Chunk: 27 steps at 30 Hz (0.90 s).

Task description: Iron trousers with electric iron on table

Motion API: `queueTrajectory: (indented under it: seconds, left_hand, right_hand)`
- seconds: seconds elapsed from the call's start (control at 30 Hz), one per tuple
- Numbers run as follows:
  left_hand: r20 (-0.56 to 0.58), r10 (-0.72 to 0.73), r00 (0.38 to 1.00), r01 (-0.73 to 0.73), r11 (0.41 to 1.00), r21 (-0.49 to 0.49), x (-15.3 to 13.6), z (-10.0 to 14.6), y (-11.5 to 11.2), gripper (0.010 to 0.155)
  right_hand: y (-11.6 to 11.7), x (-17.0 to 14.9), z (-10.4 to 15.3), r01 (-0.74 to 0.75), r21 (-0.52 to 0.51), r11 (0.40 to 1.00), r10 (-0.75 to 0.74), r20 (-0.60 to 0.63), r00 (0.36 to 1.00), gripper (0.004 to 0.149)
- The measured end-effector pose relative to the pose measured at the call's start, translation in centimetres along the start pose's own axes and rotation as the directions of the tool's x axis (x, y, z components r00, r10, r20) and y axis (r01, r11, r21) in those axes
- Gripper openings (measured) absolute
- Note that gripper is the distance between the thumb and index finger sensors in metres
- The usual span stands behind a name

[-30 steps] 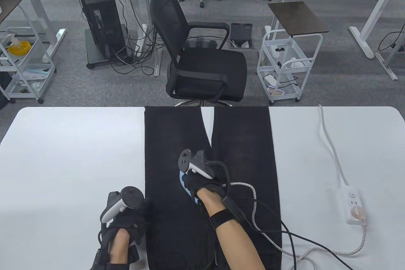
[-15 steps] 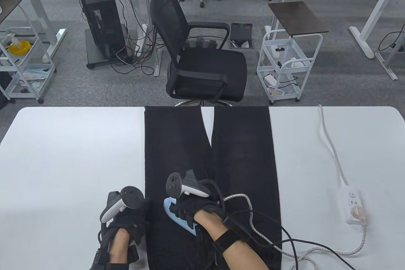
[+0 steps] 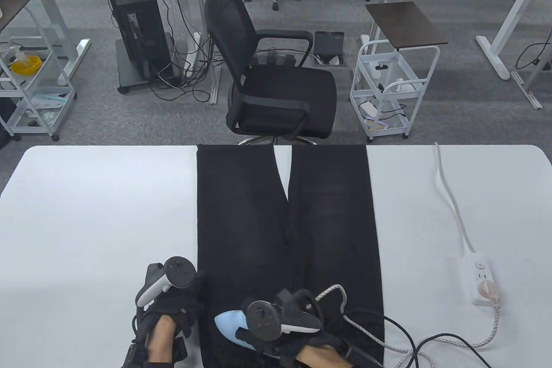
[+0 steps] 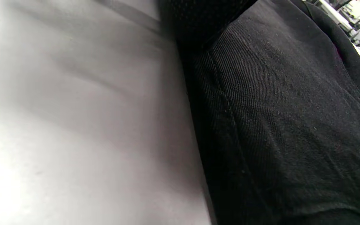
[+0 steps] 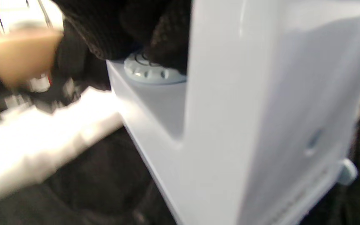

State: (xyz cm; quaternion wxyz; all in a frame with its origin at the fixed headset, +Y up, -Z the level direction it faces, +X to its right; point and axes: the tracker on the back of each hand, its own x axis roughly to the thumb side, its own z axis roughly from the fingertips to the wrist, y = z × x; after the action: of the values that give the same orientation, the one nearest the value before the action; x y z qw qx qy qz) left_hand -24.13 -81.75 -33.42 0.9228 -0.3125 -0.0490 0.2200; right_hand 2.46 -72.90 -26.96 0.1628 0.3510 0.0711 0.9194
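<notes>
Black trousers lie flat on the white table, legs pointing away from me. A pale blue electric iron sits on them near the table's front edge, nose pointing left. My right hand grips its handle; in the right wrist view the gloved fingers curl over the iron just above its dial. My left hand rests at the trousers' left edge, beside the iron. The left wrist view shows the trousers lying against the table.
The iron's braided cord loops across the trousers to a white power strip at the right of the table. Beyond the far edge stand a black office chair and a white cart.
My right hand has drawn the iron down the left trouser leg toward me and a little to the left. The left hand has stayed in place.
</notes>
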Motion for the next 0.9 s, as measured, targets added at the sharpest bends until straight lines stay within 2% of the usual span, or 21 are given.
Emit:
queueTrajectory:
  seconds: [0.1,0.13,0.23,0.33,0.4,0.47,0.53,0.57,0.63,0.67,0.73,0.8,0.9]
  left_hand:
    - [0.022,-0.046,0.999,0.046,0.999,0.025,0.8,0.5,0.2,0.079]
    - [0.065,-0.056,0.996,0.053,0.998,0.045,1.3,1.0,0.5,0.08]
    - [0.214,-0.026,0.976,-0.014,0.983,0.182,3.3,2.1,1.2,0.083]
    - [0.349,-0.028,0.937,-0.042,0.981,0.192,7.1,2.1,1.0,0.089]
    - [0.404,-0.076,0.912,0.013,0.988,0.157,10.1,1.5,0.4,0.094]
    - [0.42,-0.174,0.89,0.136,0.983,0.119,13.3,0.3,-0.6,0.1]
    - [0.425,-0.271,0.864,0.275,0.96,0.053,15.9,-1.5,-1.7,0.106]
    - [0.423,-0.31,0.851,0.341,0.94,0.004,17.0,-2.8,-2.5,0.109]
    - [0.431,-0.345,0.834,0.416,0.906,-0.081,18.0,-5.1,-3.9,0.114]
    - [0.43,-0.359,0.828,0.455,0.879,-0.144,18.1,-6.1,-4.5,0.118]
    - [0.432,-0.404,0.807,0.525,0.825,-0.208,17.8,-8.0,-5.8,0.121]
    - [0.444,-0.321,0.836,0.458,0.855,-0.245,17.5,-7.9,-5.9,0.123]
    - [0.464,-0.407,0.787,0.553,0.799,-0.237,17.6,-6.9,-6.9,0.126]
  right_hand:
    - [-3.0,-2.6,2.9,0.091,-0.129,0.987,-0.095,-0.024,0.995,0.055]
    - [-4.6,-4.2,4.7,0.101,-0.19,0.977,-0.108,-0.031,0.994,0.055]
    - [-7.1,-7.8,8.1,0.087,-0.295,0.951,-0.12,-0.096,0.988,0.055]
    - [-8.2,-11.6,10.7,0.074,-0.383,0.921,-0.149,-0.171,0.974,0.055]
    - [-8.0,-13.6,11.8,0.075,-0.449,0.891,-0.183,-0.204,0.962,0.055]
    - [-7.2,-15.2,12.5,0.095,-0.514,0.853,-0.241,-0.225,0.944,0.055]
    - [-6.7,-16.1,12.8,0.093,-0.524,0.847,-0.263,-0.26,0.929,0.054]
    - [-6.5,-16.2,12.9,0.06,-0.507,0.86,-0.229,-0.279,0.933,0.054]
    - [-6.1,-16.0,13.0,-0.035,-0.488,0.872,-0.141,-0.318,0.938,0.054]
    - [-6.0,-15.9,13.0,-0.066,-0.476,0.877,-0.112,-0.336,0.935,0.054]
    - [-5.8,-15.5,13.0,-0.105,-0.46,0.882,-0.073,-0.353,0.933,0.054]
    - [-5.8,-15.4,13.0,-0.094,-0.462,0.882,-0.085,-0.35,0.933,0.054]
    - [-5.8,-15.5,12.9,-0.076,-0.464,0.883,-0.101,-0.345,0.933,0.054]
